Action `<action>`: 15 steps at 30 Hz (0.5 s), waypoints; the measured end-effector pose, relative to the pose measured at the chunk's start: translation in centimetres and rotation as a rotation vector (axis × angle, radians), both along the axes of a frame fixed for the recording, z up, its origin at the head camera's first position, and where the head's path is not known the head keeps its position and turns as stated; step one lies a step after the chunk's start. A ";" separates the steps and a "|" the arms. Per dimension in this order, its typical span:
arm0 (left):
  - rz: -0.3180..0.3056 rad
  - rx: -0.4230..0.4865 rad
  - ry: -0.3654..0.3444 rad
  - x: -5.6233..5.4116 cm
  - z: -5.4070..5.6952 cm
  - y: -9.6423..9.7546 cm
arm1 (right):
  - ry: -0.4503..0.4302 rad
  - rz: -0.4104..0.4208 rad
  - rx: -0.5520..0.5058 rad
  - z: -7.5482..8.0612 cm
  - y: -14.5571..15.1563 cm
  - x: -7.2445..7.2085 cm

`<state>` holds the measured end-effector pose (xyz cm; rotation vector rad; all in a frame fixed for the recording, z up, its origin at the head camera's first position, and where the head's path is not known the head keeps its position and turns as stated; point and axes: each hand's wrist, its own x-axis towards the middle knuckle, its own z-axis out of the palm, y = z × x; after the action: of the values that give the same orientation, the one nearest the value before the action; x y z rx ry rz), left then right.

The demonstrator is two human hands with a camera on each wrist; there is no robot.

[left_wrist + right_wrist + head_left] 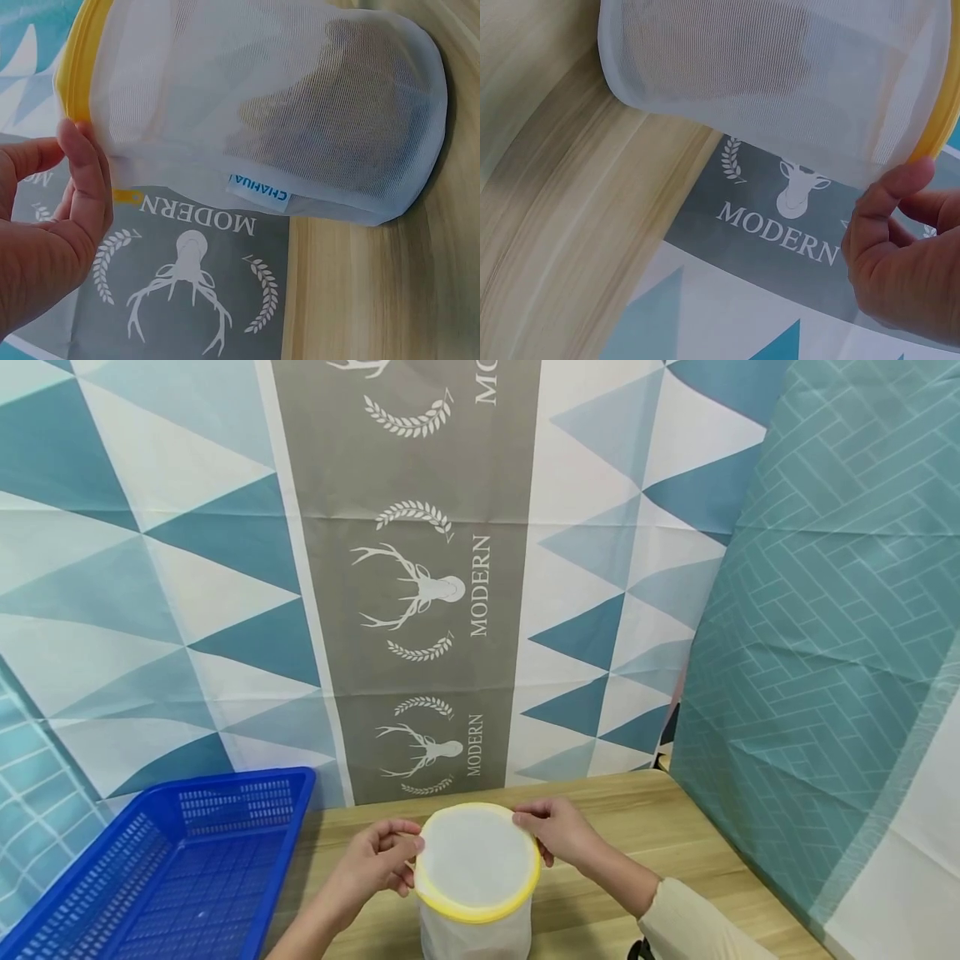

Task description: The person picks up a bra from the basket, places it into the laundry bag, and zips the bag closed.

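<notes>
A white mesh laundry bag [480, 935] with a yellow zipper rim [474, 913] stands upright on the table, its round top closed. My left hand [377, 860] pinches the rim at the left side, fingers curled. On the opposite side my right hand [564, 833] pinches the rim between thumb and fingers. Through the mesh, a brownish bundle [330, 112] shows in the lower part of the bag in the left wrist view. A small white tag [259, 191] with blue letters sits on the bag's side.
A blue plastic basket [296, 827] with slotted walls stands at the left of the wooden table [630, 802]. Behind the table hangs a patterned cloth [405, 685] with deer heads and triangles. A teal cloth [825, 635] hangs along the right side.
</notes>
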<state>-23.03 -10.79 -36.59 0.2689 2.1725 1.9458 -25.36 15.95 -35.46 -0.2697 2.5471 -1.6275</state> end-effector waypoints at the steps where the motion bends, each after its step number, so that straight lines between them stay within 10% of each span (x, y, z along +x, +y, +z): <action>1: -0.009 0.003 0.000 0.0 0.0 0.0 | 0.005 -0.009 -0.001 0.0 0.0 -0.1; 15: -0.009 -0.042 0.008 -0.1 -0.2 0.1 | 0.019 -0.038 0.005 -0.3 0.1 -0.2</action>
<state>-23.12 -10.68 -36.84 0.2796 2.2097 1.8954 -25.59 16.06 -35.79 -0.2385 2.5857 -1.6394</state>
